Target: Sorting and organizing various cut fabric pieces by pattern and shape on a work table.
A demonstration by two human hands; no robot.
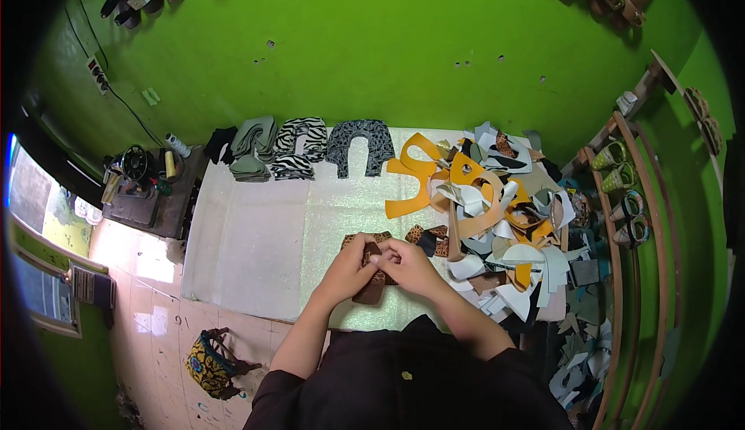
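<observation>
At the table's near edge, both my hands meet over a dark brown, leather-like piece. My left hand has its fingers closed around the piece's upper left side. From the other side my right hand pinches it, thumb and fingertips near my left thumb. Leopard-print pieces show just beyond my fingers; whether they belong to the brown piece is hidden. To the right of my right hand lie a few more leopard-print and black scraps.
Stacked cut pieces in zebra print, grey pattern and olive line the table's far edge. A heap of scraps covers its right side. A sewing machine stands left; a sandal rack stands right.
</observation>
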